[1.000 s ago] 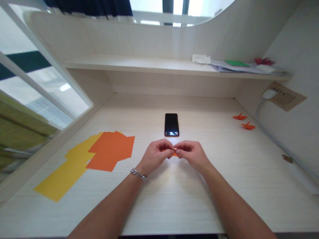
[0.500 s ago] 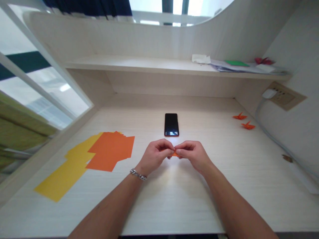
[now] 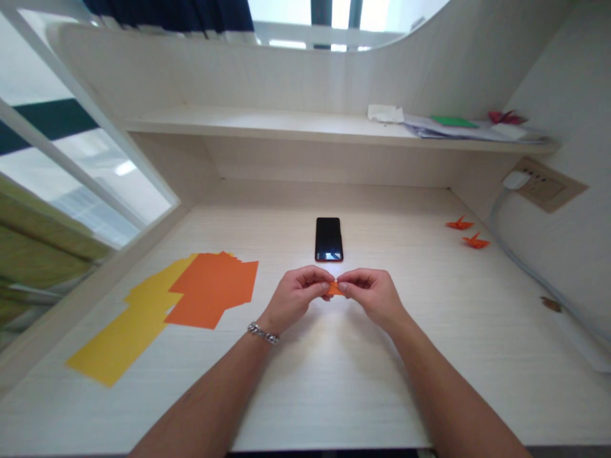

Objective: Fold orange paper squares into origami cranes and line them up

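A small folded piece of orange paper [image 3: 335,289] is pinched between my two hands, just in front of the phone. My left hand [image 3: 300,294], with a chain bracelet at the wrist, grips its left end between thumb and fingers. On the other end, my right hand [image 3: 371,291] holds it in the same kind of pinch. Fingertips cover much of the paper, so its full shape is hidden. Two folded orange paper birds [image 3: 460,223] rest at the far right of the desk. Orange sheets [image 3: 214,286] lie fanned out to the left.
Yellow sheets [image 3: 119,343] lie partly under the orange ones. A black phone [image 3: 329,239] lies beyond my hands. Above the desk runs a shelf [image 3: 267,122] with papers on its right side. A cable [image 3: 520,264] hangs from the wall socket [image 3: 548,184] along the right edge.
My fingertips have drawn slightly apart, and more of the folded orange paper shows between them. The other things on the desk stay where they were.
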`<state>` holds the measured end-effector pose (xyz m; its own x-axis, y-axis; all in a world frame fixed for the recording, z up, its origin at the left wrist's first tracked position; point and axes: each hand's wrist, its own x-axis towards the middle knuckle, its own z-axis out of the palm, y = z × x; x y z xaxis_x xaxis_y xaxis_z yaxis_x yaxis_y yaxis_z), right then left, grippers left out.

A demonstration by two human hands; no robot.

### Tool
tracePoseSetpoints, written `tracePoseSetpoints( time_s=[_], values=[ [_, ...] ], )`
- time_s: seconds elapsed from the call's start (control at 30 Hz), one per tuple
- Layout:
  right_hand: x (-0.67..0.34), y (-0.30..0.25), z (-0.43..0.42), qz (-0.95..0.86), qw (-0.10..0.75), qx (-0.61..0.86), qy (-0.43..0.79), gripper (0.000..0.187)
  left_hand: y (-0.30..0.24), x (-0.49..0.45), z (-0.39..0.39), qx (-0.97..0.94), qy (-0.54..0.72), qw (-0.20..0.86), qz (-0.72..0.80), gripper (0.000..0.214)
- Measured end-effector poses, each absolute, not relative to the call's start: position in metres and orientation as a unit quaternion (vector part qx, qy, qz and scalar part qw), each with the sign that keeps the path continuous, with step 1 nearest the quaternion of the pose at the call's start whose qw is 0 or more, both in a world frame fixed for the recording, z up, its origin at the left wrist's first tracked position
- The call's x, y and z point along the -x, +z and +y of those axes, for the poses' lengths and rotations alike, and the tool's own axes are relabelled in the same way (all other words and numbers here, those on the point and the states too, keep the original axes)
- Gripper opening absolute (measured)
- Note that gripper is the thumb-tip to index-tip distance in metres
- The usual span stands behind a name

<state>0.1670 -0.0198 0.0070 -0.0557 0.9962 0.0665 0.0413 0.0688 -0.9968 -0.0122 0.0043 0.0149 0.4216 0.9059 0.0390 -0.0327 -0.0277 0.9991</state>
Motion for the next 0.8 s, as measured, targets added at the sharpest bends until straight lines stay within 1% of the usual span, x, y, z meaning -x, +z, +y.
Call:
tracePoseSetpoints(
  time_s=[0.2, 0.33, 0.57, 0.8],
  values=[
    [-0.166, 0.0064, -0.0221, -0.588, 0.486, 0.488, 0.424, 0.013, 0.0111, 0.0119, 0.0036, -0.6, 0.403, 0.59, 0.36, 0.02],
    [-0.1648, 0.0051, -0.0236, -0.599, 0.493, 0.478, 0.412, 0.015, 0.0085, 0.0105, 0.0031, -0.608, 0.417, 0.569, 0.363, 0.022],
    [-0.1633, 0.005, -0.0231, -0.569, 0.515, 0.466, 0.44, 0.017, 0.0082, 0.0101, 0.0009, -0.617, 0.436, 0.536, 0.376, 0.018],
    [-0.163, 0.0053, -0.0196, -0.518, 0.51, 0.459, 0.511, 0.018, 0.0062, 0.0108, 0.0036, -0.605, 0.427, 0.558, 0.373, 0.019]
  ],
)
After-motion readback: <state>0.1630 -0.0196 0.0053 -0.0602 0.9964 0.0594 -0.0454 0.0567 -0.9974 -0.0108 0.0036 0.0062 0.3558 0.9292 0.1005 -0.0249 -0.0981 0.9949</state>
